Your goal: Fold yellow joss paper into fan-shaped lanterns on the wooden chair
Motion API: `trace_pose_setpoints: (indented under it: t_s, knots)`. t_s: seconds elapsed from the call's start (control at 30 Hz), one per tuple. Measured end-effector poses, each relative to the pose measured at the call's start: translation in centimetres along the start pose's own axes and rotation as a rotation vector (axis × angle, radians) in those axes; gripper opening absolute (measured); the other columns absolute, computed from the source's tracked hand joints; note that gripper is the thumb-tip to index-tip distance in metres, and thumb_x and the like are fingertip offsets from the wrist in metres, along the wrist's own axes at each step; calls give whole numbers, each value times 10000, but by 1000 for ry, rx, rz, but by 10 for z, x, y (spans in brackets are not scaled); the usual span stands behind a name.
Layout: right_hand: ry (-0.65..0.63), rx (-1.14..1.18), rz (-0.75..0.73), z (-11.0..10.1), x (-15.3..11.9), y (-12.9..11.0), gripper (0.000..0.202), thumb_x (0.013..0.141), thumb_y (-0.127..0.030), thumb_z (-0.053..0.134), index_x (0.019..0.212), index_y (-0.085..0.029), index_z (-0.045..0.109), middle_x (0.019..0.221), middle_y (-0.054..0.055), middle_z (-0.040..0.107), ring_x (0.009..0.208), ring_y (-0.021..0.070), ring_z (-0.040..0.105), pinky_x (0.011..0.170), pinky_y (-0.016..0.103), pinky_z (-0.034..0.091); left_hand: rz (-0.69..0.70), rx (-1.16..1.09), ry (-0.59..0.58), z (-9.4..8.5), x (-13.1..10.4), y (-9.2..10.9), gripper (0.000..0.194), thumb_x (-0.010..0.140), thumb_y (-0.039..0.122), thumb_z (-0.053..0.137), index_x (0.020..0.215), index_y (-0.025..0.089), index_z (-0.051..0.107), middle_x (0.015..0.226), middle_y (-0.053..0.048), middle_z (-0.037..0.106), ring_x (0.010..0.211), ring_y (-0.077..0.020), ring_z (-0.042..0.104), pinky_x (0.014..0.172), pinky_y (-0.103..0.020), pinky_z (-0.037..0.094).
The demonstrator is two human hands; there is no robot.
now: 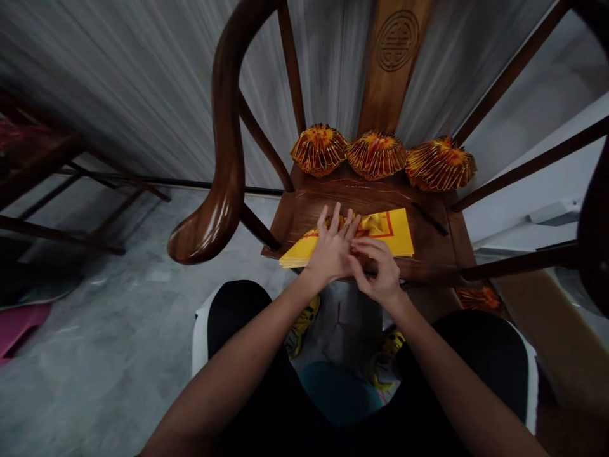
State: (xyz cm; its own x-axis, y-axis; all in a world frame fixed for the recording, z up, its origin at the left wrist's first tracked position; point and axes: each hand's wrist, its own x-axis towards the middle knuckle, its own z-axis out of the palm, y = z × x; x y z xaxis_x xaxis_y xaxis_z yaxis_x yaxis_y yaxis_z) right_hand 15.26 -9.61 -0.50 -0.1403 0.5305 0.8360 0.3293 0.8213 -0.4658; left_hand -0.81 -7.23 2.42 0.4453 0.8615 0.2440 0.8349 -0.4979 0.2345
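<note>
A stack of yellow joss paper (400, 236) with red borders and gold foil lies on the wooden chair seat (309, 190). My left hand (329, 249) rests flat on the stack, its fingers spread across the sheets and hiding part of the foil. Close beside it, my right hand (382, 270) has thumb and forefinger drawn together in a pinch at the near edge of the paper. What sits between those fingertips is hidden. Along the back of the seat stand three pleated gold-and-orange paper bundles: a left bundle (320, 152), a middle bundle (377, 157) and a right bundle (440, 168).
A thin dark stick (429, 219) lies on the seat's right side. The curved chair arm (223, 165) rises at left. Below right are another pleated bundle (480, 297) and a cardboard piece (547, 330). A teal round object (337, 390) is between my legs; a pink plastic item (21, 327) is at far left.
</note>
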Motion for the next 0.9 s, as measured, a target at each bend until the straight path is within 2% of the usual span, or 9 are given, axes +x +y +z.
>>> trace_pose_setpoints:
  t_s: [0.1, 0.17, 0.23, 0.33, 0.4, 0.53, 0.67, 0.8, 0.9]
  knots:
    - [54, 146, 236, 0, 4, 20, 289, 1084, -268, 613, 1372, -287, 627, 1371, 132, 710, 1293, 284, 721, 1109, 543, 640, -113, -26, 80, 2, -2, 5, 413, 1075, 349, 530, 1350, 152, 769, 1575, -143, 688, 1660, -404, 410, 1380, -706, 180]
    - [101, 204, 365, 0, 3, 34, 256, 1118, -343, 547, 1359, -280, 607, 1428, 143, 667, 1322, 280, 704, 1138, 552, 622, -169, -39, 134, 2, -3, 7, 384, 1119, 352, 485, 1166, 184, 827, 1419, -107, 792, 1583, -363, 528, 1360, -677, 242]
    - [138, 241, 424, 0, 1, 42, 246, 1115, -395, 555, 1318, -267, 611, 1399, 146, 664, 1305, 279, 706, 1129, 540, 623, -153, -35, 162, 1, -5, 6, 375, 1105, 446, 555, 1160, 195, 828, 1375, -100, 813, 1530, -358, 578, 1341, -664, 276]
    - [144, 262, 432, 3, -4, 43, 235, 1097, -417, 580, 1257, -254, 634, 1301, 133, 679, 1231, 277, 722, 1066, 517, 643, -97, -1, 139, 2, -6, 5, 468, 1059, 541, 628, 1314, 180, 782, 1458, -122, 768, 1488, -359, 597, 1328, -633, 307]
    - [113, 217, 410, 5, -3, 39, 220, 1093, -416, 574, 1215, -248, 648, 1244, 122, 694, 1182, 273, 724, 1040, 512, 639, -82, 25, 83, 4, -4, 6, 524, 1069, 525, 605, 1411, 148, 730, 1527, -146, 720, 1481, -350, 594, 1320, -589, 335]
    - [69, -34, 406, -2, 7, 37, 250, 1115, -414, 489, 1044, -255, 668, 1075, 96, 751, 1080, 270, 708, 1040, 514, 574, -76, 74, -41, 10, 4, 9, 547, 1087, 424, 559, 1515, 94, 644, 1608, -187, 646, 1490, -350, 579, 1294, -534, 375]
    - [70, -356, 574, -20, 17, 52, 363, 1122, -470, 431, 947, -258, 669, 993, 92, 770, 1009, 293, 643, 1015, 514, 495, -106, 118, -103, 14, 7, 12, 620, 1102, 485, 519, 1573, 89, 601, 1678, -209, 570, 1582, -379, 490, 1362, -593, 272]
    - [-129, -447, 642, -36, 10, 73, 368, 1061, -549, 558, 840, -257, 604, 923, 87, 736, 963, 300, 612, 983, 486, 474, -161, 147, -114, 13, -1, 9, 734, 1079, 606, 531, 1643, 137, 558, 1762, -181, 470, 1675, -442, 342, 1393, -651, 180]
    - [-257, -504, 634, -40, -2, 81, 407, 995, -638, 649, 976, -231, 645, 1087, 128, 731, 1052, 335, 590, 985, 506, 462, -251, 182, -95, 8, -10, 5, 818, 1016, 709, 597, 1635, 175, 585, 1793, -186, 412, 1671, -550, 270, 1345, -774, 167]
